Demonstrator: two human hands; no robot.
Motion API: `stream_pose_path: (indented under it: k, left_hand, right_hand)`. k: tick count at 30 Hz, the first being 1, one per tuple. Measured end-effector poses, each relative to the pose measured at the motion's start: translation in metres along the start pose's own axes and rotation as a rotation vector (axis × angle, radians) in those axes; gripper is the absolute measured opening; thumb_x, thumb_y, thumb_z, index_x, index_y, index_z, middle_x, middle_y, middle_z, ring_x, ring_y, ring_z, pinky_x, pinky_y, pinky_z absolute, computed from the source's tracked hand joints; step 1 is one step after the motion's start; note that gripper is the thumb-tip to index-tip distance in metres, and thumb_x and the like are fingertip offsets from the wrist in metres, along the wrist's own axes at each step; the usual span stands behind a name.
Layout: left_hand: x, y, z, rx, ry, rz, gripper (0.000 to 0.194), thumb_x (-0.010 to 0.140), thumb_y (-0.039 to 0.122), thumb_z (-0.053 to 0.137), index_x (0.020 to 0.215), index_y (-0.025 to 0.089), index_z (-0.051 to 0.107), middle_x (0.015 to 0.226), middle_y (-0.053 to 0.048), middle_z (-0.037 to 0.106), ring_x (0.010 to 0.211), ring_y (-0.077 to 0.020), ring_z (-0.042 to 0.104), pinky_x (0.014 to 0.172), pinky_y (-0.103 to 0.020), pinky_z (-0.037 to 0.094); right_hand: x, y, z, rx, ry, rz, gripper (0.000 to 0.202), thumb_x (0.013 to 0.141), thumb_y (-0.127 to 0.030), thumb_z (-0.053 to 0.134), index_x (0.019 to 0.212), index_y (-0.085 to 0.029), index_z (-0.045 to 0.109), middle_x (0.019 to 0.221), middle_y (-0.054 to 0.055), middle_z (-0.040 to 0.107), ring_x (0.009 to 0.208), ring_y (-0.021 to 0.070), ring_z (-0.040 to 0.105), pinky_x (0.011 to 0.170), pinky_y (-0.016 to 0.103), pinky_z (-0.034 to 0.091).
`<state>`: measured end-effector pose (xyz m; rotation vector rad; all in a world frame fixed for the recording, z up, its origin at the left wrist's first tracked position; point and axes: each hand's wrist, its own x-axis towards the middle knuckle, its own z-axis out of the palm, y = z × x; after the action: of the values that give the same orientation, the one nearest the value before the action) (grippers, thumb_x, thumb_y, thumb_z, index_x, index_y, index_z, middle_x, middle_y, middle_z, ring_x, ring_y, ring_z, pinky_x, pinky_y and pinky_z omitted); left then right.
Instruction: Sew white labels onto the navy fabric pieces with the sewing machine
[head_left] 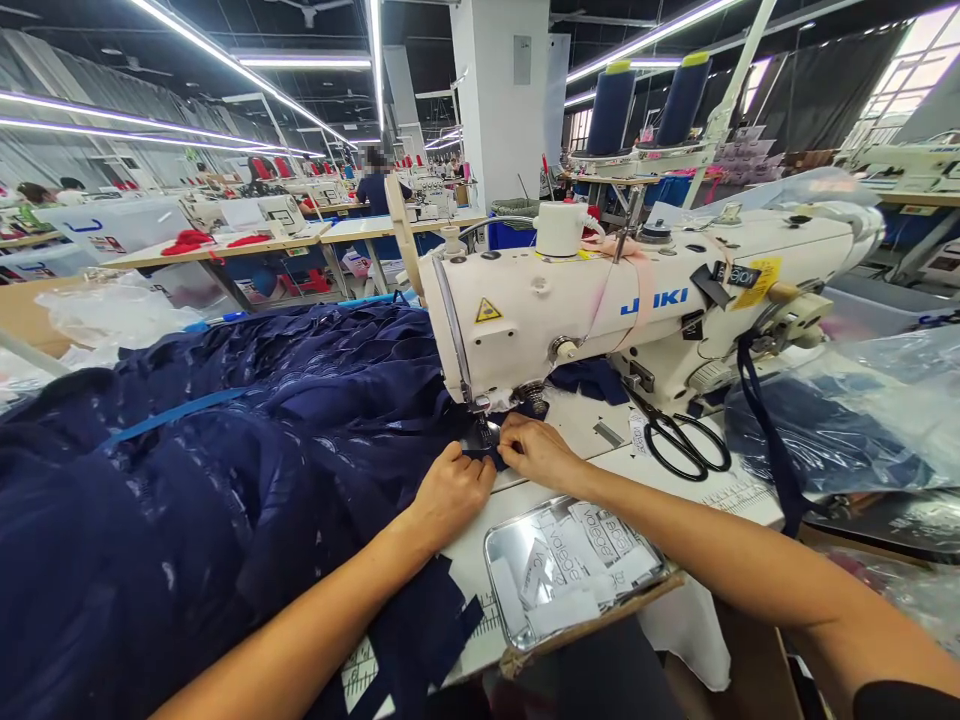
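A white sewing machine (525,310) stands over the table, and both hands are close together at its needle area. My left hand (456,487) is closed on navy fabric just in front of the presser foot. Right beside it, my right hand (531,447) pinches the edge of the same fabric. A large pile of navy fabric (225,450) covers the left side. Below the hands lies a metal tray (491,560) holding white printed labels (566,550). The fingertips partly hide the fabric edge between them.
Black scissors (686,445) lie right of the needle area. Plastic-wrapped navy fabric (832,430) is at the right. Two navy thread cones (609,110) stand behind the machine. A person (373,188) sits farther back among other sewing tables.
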<state>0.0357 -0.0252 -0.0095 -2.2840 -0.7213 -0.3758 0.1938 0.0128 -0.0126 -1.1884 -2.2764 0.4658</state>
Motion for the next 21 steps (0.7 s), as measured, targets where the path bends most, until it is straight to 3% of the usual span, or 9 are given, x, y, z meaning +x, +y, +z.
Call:
stream_pose_path:
  k: [6,11,14,16,21]
  left_hand:
    - [0.001,-0.001,0.001,-0.042,-0.051,-0.004,0.026,0.079,0.0,0.035,0.071,0.008,0.058,0.047,-0.002,0.053,0.043,-0.014,0.049,0.053,-0.029,0.032]
    - [0.0,0.0,0.004,-0.085,-0.097,-0.026,0.024,0.078,0.0,0.036,0.069,0.009,0.057,0.048,-0.002,0.054,0.045,-0.0139,0.05,0.055,-0.03,0.032]
    - [0.001,0.0,0.002,-0.105,-0.119,-0.034,0.023,0.077,0.001,0.038,0.067,0.01,0.057,0.049,-0.002,0.053,0.046,-0.0138,0.05,0.056,-0.03,0.033]
    - [0.001,-0.004,-0.005,-0.125,-0.154,-0.048,0.02,0.076,0.003,0.043,0.065,0.011,0.057,0.053,-0.003,0.055,0.051,-0.0149,0.052,0.056,-0.031,0.034]
    - [-0.01,-0.024,-0.026,-0.366,-0.247,-0.111,0.013,0.074,0.019,0.054,0.063,0.016,0.06,0.092,-0.008,0.064,0.095,-0.0248,0.054,0.081,-0.043,0.036]
  right_hand:
    - [0.0,0.0,0.002,0.02,0.034,0.003,0.015,0.074,-0.011,0.054,0.061,-0.015,0.058,0.071,0.0,0.057,0.063,0.0107,0.052,0.058,0.023,0.037]
    - [-0.003,0.002,-0.004,0.105,-0.047,-0.055,0.015,0.078,-0.011,0.053,0.07,-0.016,0.064,0.078,0.001,0.062,0.072,0.0115,0.056,0.067,0.023,0.042]
    - [-0.012,-0.005,-0.006,-0.098,-0.107,-0.151,0.016,0.078,-0.009,0.053,0.083,-0.016,0.066,0.092,0.004,0.061,0.084,0.0163,0.054,0.075,0.029,0.043]
    - [-0.019,-0.012,-0.006,-0.312,-0.131,-0.205,0.019,0.079,-0.008,0.05,0.089,-0.014,0.065,0.096,0.008,0.059,0.086,0.0197,0.051,0.072,0.031,0.045]
    - [-0.021,-0.014,-0.01,-0.568,-0.201,-0.403,0.023,0.079,-0.005,0.046,0.097,-0.009,0.059,0.094,0.013,0.055,0.087,0.0227,0.049,0.062,0.031,0.047]
